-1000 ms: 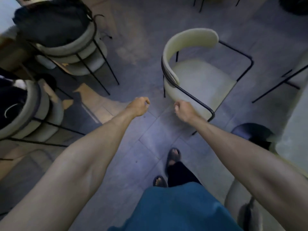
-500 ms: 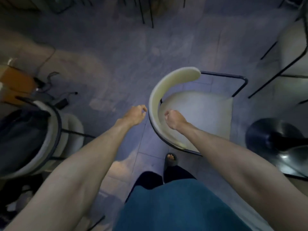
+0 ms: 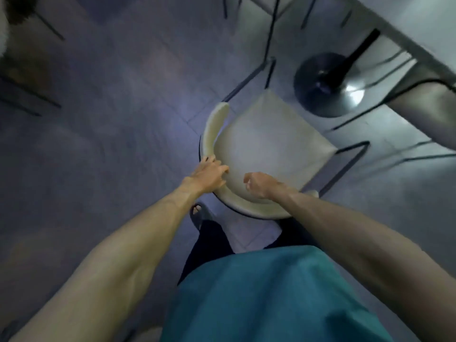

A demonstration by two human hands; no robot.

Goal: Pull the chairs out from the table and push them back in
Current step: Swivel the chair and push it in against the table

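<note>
Underfoot, grey tiled floor (image 3: 111, 124), dim and smeared by motion. At centre, chair (image 3: 266, 144), seat towards table (image 3: 424, 28) at upper right, near its round base (image 3: 320, 90). Left hand (image 3: 208, 175) curled over the chair's back rim, gripping it. Right hand (image 3: 260, 185) beside it, fingers curled; cannot tell whether holding anything. Table cut off by frame edge. Thin dark legs (image 3: 270, 33) at top, too blurred to place.

— What is underfoot?
— A grey tiled floor (image 3: 111, 144), dim and motion-blurred.
— What stands on it?
— At centre, a cream chair (image 3: 266, 144) on thin black legs. Near it, up and to the right, is a round dark metal table base (image 3: 328, 87). A sandalled foot (image 3: 197, 213) is planted just beside the chair's curved back. More thin black furniture legs (image 3: 271, 28) stand at the top edge.
</note>
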